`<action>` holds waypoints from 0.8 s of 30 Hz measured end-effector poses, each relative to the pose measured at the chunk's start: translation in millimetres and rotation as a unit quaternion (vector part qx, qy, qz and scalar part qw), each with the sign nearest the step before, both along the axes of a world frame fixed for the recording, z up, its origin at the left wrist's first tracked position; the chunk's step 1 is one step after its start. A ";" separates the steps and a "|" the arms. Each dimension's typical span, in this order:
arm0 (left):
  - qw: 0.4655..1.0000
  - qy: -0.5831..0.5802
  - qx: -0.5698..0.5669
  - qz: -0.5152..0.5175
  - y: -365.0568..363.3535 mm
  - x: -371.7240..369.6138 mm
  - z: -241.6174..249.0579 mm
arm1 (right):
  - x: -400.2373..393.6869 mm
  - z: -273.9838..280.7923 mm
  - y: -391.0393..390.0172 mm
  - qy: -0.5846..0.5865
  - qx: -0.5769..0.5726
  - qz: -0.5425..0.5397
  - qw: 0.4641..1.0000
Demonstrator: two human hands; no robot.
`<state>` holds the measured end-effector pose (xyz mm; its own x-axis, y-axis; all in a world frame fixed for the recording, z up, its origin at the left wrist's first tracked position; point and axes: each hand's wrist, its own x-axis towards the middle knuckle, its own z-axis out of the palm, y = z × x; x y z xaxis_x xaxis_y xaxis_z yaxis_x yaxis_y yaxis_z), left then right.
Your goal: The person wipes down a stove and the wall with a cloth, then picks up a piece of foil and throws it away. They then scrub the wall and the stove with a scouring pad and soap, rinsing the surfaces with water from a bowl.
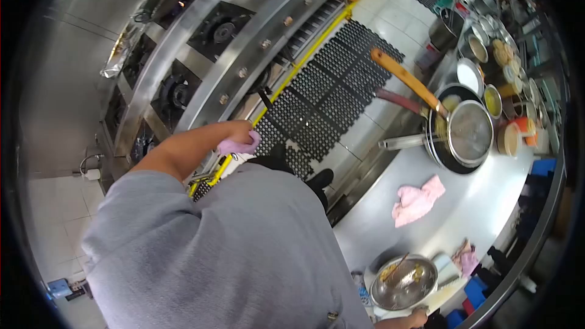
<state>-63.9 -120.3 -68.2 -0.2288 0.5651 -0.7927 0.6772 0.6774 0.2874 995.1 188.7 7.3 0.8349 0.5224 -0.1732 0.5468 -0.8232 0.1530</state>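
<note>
Where left hand [241, 130] curls, pink cloth [234, 146] sits gripped.

I see floor mats [329, 82] between the stove [207, 82], left, and the tabletop [472, 207], right. Toward its far end a strainer [471, 134] rests over a pan [442, 155]; a cloth [419, 201] lies between that and the near-end bowl [399, 293].

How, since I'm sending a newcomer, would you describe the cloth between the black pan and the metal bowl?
Find the steel counter on the picture's right. Between its black pan and metal bowl lies a crumpled pink cloth. Bare steel surrounds it, unlike the lilac cloth in the left hand.
</note>
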 end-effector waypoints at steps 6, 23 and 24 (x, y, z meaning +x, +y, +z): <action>0.988 -0.084 0.093 0.093 77.8 9.9 3.1 | -289.1 127.1 28.9 0.074 0.492 0.221 0.839; 0.920 -0.073 0.291 0.253 19.6 -161.2 22.7 | -1035.1 78.6 33.7 0.811 -0.006 0.315 0.493; 0.900 -0.083 0.298 0.306 10.8 -179.6 40.6 | -1066.2 57.8 37.4 0.807 -0.020 0.322 0.494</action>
